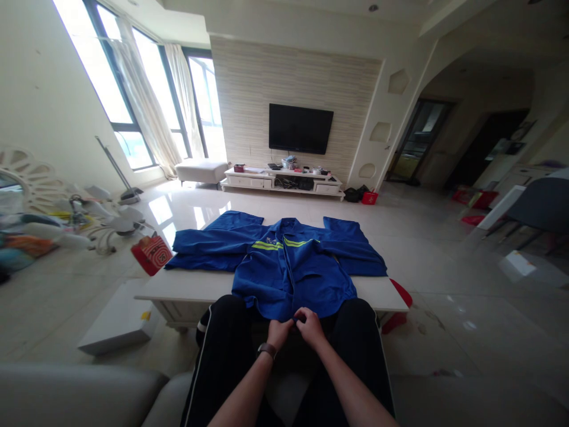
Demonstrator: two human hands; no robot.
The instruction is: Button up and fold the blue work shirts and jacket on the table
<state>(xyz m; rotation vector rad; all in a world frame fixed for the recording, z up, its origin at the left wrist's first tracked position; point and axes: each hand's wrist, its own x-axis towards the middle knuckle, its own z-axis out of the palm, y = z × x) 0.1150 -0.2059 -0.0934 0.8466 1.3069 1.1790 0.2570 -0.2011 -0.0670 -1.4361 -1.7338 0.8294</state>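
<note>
A blue work jacket [306,270] with yellow-green stripes across the chest lies spread on a low white table [171,287], its collar away from me and its sleeves out to both sides. At the jacket's near hem, between my knees, my left hand [280,333] is closed in a pinch on the fabric. Right beside it, my right hand [309,325] also pinches the hem, fingers bent. The two hands almost touch. A dark band circles my left wrist. Exactly what part of the edge sits between the fingertips is too small to make out.
A red patterned bag [152,254] is at the table's left edge, above a white box [120,320] on the floor. Part of a red object [400,296] shows at the right edge. Beyond stands a TV cabinet [249,182]; clutter [111,219] covers the left floor.
</note>
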